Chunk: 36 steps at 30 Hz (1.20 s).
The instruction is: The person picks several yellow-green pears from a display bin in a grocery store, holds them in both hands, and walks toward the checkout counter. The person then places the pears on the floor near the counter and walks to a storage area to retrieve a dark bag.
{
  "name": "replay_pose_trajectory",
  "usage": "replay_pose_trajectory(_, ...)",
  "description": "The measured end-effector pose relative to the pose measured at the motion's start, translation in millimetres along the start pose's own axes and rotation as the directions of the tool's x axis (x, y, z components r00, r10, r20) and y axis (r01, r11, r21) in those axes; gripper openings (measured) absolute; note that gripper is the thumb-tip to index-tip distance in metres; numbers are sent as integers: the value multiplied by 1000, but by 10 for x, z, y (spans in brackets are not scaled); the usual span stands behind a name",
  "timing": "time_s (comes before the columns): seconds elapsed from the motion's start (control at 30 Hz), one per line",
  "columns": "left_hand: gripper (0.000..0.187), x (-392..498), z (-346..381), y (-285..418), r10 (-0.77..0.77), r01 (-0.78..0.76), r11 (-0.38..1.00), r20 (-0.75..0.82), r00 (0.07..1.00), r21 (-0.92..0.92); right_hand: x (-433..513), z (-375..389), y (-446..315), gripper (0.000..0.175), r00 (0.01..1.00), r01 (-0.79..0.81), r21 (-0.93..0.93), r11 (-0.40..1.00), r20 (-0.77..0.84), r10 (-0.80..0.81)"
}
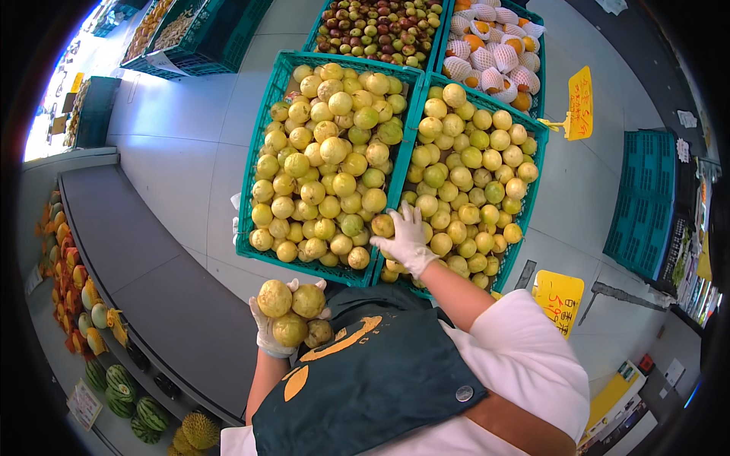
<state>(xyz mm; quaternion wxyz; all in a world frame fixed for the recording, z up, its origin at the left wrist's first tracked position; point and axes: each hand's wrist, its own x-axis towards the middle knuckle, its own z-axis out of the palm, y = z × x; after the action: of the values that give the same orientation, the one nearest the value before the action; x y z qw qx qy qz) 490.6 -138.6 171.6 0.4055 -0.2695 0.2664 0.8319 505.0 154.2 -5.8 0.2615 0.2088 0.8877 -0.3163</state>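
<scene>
My left hand (268,329), in a pale glove, is cupped in front of my apron around several yellow passion fruits (290,329). My right hand (406,238), gloved as well, reaches over the near left corner of the right teal crate (527,211). Between its thumb and index finger is a browner passion fruit (382,226), over the rim shared with the left teal crate (263,108). Loose yellow passion fruits (333,149) fill the left crate, and more passion fruits (469,214) lie in the right one. The right palm's underside is hidden.
Beyond stand crates of red-green jujubes (379,28) and oranges in foam nets (505,57). Yellow price signs (580,102) rise at the right. A grey ledge (165,268) runs along the left, with watermelons (120,385) and durians (199,430) beyond it. Stacked teal crates (641,194) stand far right.
</scene>
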Motion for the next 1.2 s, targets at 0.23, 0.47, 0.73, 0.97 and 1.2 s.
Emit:
replay_pose_trajectory(0.23,86,-76,-16,56,17,-24,996,71,997,89,-45,41,-60,71,977,82,100,992,-206,-61)
replay_pose_trajectory(0.47,97,30,-282,97,-67,74,997,231,971,-20,-782,-351,-528,75,748,655,388,649,-455,-484)
replay_pose_trajectory(0.73,100,167,-345,221,-106,271,883,399,911,-383,-1454,-633,-1466,64,420,903,242,354,-330,-846)
replay_pose_trajectory(0.97,94,65,-30,354,-309,-4,919,725,615,395,-1714,-1039,-1190,32,276,509,803,310,189,-942)
replay_pose_trajectory(1.2,78,183,49,436,-443,-106,831,765,467,546,-899,-584,86,78,996,91,166,982,-40,-86)
